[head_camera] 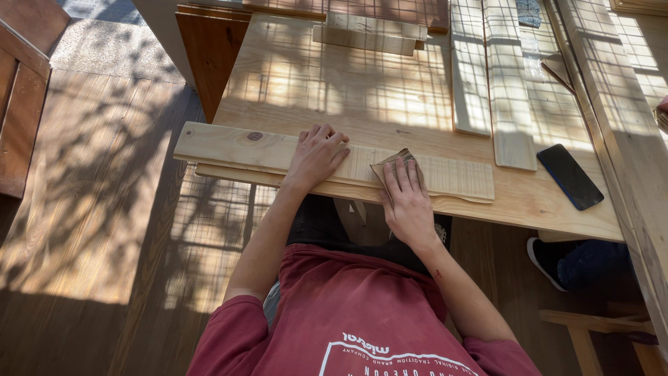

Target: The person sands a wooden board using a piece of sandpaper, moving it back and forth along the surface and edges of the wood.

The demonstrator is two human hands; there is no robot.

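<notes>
Left hand: the left hand lies palm down on the pine plank, fingers spread and slightly curled, pressing rather than gripping; it sits near the plank's middle, wrist over the near edge.

Right hand: the right hand is flat with fingers straight, pinning a folded piece of sandpaper against the plank; the fingertips cover most of the sheet; only its far corner shows.

Plank: it lies lengthwise along the near edge of the plywood tabletop, tilted slightly; its left end overhangs the table's left edge and hangs over the wooden floor; its right end stops short of the phone; a dark knot shows near the left end.

Table edges: the near edge runs just under the plank, with a thin strip of tabletop showing below it on the right.

Open room: a broad bare stretch of tabletop lies beyond the plank, up to a short wood block at the far side.

Right side: two narrow boards lie side by side, running away from the person; a dark phone rests near the table's near right corner, well apart from the right hand.

Below: another person's shoe shows under the table's right side.
</notes>
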